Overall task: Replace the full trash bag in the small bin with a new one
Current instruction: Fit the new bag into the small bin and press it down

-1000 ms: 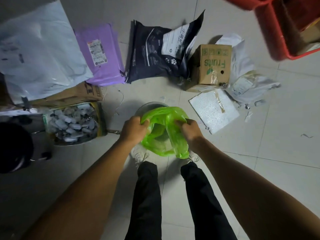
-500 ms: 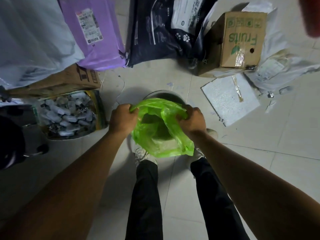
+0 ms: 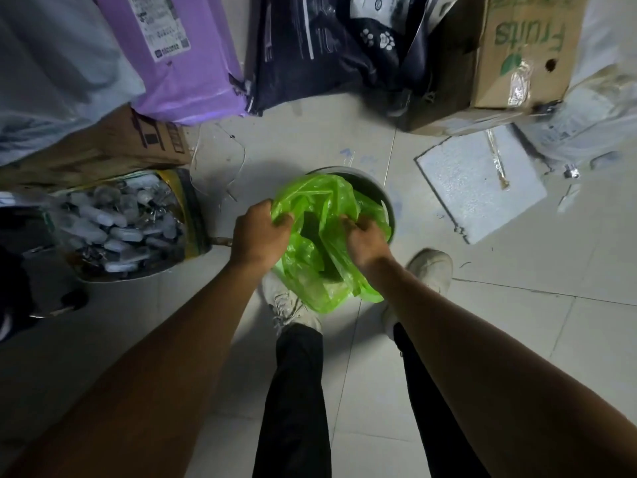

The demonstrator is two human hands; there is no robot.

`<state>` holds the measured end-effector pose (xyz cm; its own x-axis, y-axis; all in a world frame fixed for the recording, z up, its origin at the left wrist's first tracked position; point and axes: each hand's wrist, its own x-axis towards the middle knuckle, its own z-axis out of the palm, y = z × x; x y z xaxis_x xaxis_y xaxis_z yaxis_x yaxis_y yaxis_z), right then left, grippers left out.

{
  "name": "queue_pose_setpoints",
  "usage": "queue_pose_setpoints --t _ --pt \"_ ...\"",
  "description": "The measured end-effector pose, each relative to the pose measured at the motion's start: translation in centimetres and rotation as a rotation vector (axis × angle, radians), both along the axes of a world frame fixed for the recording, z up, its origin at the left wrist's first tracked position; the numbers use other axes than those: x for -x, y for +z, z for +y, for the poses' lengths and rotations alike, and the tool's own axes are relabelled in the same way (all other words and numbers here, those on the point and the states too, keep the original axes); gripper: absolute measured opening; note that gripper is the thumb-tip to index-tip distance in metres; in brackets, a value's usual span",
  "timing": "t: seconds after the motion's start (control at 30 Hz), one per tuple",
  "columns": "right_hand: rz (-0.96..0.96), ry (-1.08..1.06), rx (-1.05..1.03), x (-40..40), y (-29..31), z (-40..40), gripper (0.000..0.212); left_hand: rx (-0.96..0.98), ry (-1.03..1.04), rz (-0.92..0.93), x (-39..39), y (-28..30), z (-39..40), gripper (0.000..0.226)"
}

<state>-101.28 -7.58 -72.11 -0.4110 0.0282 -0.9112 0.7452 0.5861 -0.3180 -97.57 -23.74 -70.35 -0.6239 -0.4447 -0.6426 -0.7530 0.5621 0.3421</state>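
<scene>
Over small bin (image 3: 384, 194) | both hands pinching green trash bag (image 3: 320, 201), left hand (image 3: 260, 234), right hand (image 3: 365, 241) | thin, floppy, slippery film, probably tears easy | best gripped bunched at mouth edge

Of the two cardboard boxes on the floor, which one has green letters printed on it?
The cardboard box at upper right: it says "Fruits" in green. The other box at left has only black markings.

Purple mailer (image 3: 179, 60), dark pawprint bag (image 3: 331, 46), "Fruits" carton (image 3: 517, 53), white foam slab (image 3: 479, 181) on pale floor tiles (image 3: 517, 339).
</scene>
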Motion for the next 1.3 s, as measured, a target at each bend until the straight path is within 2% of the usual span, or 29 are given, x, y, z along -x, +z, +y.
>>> queue_pose_setpoints --t 0.1,0.2,0.23,0.3,0.37,0.43,0.5,0.6,0.67,0.73,0.8,0.9,1.03,1.1,1.17,1.23,1.3 --pt "-0.072 -0.093 0.054 0.8 -1.3 -0.8 0.049 0.007 0.008 0.004 0.0 -1.3 -0.5 0.026" --pt "-0.113 -0.132 0.206 1.6 -2.0 -1.3 0.023 -0.003 0.039 0.006 0.0 -2.0 -0.9 0.027" --pt "-0.073 -0.098 0.200 1.8 -2.1 -1.3 0.020 -0.009 0.048 0.011 0.0 -2.1 -1.0 0.026" --pt "0.065 0.041 0.089 2.3 -2.0 -0.6 0.028 -0.025 0.075 0.032 0.2 -2.0 -1.0 0.025" --pt "0.206 0.153 -0.041 2.9 -1.2 0.9 0.035 -0.055 0.106 0.062 0.4 -1.7 -0.8 0.035" --pt "0.271 0.220 -0.078 3.2 -0.5 2.5 0.035 -0.061 0.118 0.112 0.5 -1.3 -0.6 0.043" --pt "0.305 0.287 -0.093 3.4 0.0 3.6 0.033 -0.030 0.089 0.186 0.5 -0.8 -0.5 0.039" --pt "0.377 0.268 -0.096 3.0 -0.5 4.3 0.031 0.038 -0.036 0.284 0.7 0.0 -0.2 0.030" --pt "0.413 0.223 -0.100 2.9 -1.0 4.3 0.023 0.047 -0.116 0.322 0.9 -0.1 -0.2 0.033" --pt "0.455 0.231 -0.115 2.8 -1.6 4.2 0.016 0.031 -0.171 0.313 0.9 -0.5 -0.4 0.034" --pt "0.546 0.302 -0.173 2.6 -1.8 3.9 0.017 0.017 -0.177 0.258 0.8 -0.8 -0.4 0.026" --pt "0.701 0.342 -0.238 1.9 -1.3 3.4 0.022 0.008 -0.163 0.181 0.9 -1.1 -0.2 0.041" --pt "0.750 0.443 -0.079 0.7 -1.0 2.7 0.010 -0.030 -0.199 0.073 0.9 -1.3 0.1 0.070" --pt "0.656 0.558 -0.043 0.3 -1.4 2.7 0.022 -0.062 -0.220 0.049 0.9 -1.3 0.3 0.083" --pt "0.563 0.698 -0.051 -0.3 -1.7 2.7 0.052 -0.082 -0.236 0.049 0.9 -1.2 0.6 0.092" --pt "0.562 0.775 -0.068 -0.8 -1.6 2.6 0.080 -0.099 -0.248 0.031 1.0 -1.2 0.8 0.102" --pt "0.544 0.847 -0.090 -1.2 -1.5 2.5 0.097 -0.133 -0.244 0.002 1.0 -1.2 1.1 0.112"
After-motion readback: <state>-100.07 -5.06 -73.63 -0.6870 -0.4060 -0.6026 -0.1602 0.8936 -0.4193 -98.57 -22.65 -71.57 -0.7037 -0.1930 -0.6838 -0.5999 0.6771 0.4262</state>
